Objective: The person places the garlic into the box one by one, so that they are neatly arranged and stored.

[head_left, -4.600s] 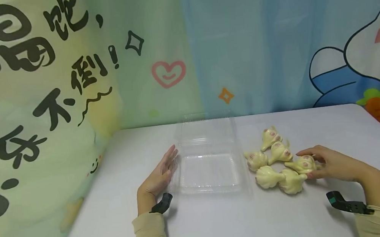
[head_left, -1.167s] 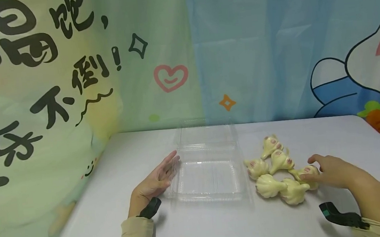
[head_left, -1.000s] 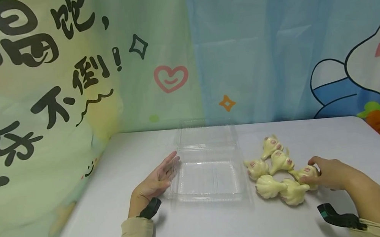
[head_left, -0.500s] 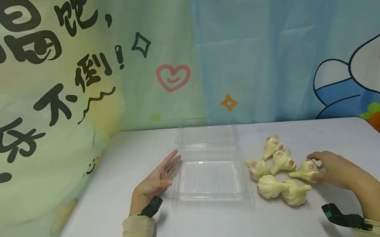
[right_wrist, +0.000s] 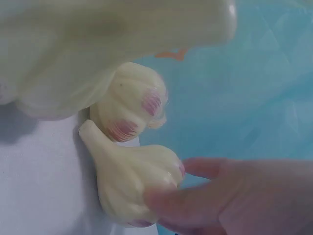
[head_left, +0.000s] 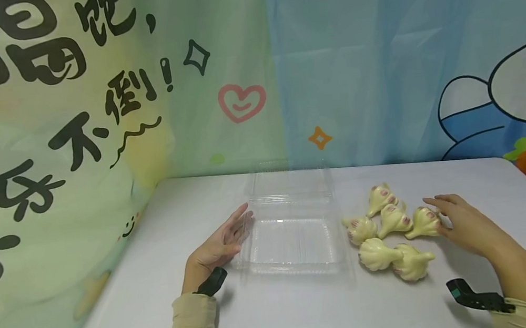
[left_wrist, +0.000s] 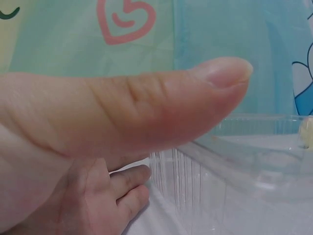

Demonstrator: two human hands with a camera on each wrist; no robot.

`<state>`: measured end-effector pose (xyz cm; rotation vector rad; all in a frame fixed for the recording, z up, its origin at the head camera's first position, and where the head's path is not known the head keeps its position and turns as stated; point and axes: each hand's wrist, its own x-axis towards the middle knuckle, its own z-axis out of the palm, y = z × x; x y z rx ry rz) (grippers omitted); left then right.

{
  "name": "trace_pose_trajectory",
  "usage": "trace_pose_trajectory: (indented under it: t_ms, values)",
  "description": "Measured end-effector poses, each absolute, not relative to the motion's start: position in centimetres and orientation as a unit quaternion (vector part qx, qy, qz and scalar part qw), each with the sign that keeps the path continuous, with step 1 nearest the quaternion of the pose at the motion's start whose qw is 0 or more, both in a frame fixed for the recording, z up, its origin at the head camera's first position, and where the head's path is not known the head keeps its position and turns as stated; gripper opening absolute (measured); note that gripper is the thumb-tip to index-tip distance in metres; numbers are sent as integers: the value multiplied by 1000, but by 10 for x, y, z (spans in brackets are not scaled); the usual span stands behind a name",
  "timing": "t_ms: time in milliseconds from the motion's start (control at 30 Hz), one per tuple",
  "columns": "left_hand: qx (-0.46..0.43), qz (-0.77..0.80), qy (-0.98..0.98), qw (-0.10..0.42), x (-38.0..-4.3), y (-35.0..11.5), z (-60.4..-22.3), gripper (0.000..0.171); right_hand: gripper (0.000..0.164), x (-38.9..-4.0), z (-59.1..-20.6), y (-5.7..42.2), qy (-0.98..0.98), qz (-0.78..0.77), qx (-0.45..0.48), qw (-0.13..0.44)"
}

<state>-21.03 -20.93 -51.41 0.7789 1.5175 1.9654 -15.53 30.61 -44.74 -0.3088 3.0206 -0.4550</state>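
I can see a garlic bulb [head_left: 423,222] lying right at the loose, parted fingertips of the right hand [head_left: 471,226], an open plastic clamshell [head_left: 294,241] just beside the straight fingers of the left hand [head_left: 216,249].

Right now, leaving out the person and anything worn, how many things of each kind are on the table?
Garlic bulbs: 6
Clear box, counting base and lid as one: 1
Total: 7
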Motion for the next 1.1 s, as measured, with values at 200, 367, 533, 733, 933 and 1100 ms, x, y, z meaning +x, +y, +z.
trace_pose_trajectory:
  t_ms: [200,367,533,733,933,1100]
  values:
    - [289,730,559,266,-209,-211,-515,110,75,-161,-449,305,974,-206,-69,60]
    - [286,731,559,269,-210,-211,-516,110,68,-163,-456,304,978,-194,-62,43]
    - [277,731,561,272,-210,-210,-514,112,68,-162,-459,304,979,-196,-50,33]
    - [279,730,562,270,-211,-210,-513,112,67,-162,-460,307,979,-195,-53,28]
    - [289,731,557,268,-212,-211,-515,112,68,-161,-455,309,980,-188,-55,31]
    - [289,730,557,271,-212,-211,-515,112,70,-161,-448,311,979,-196,-46,43]
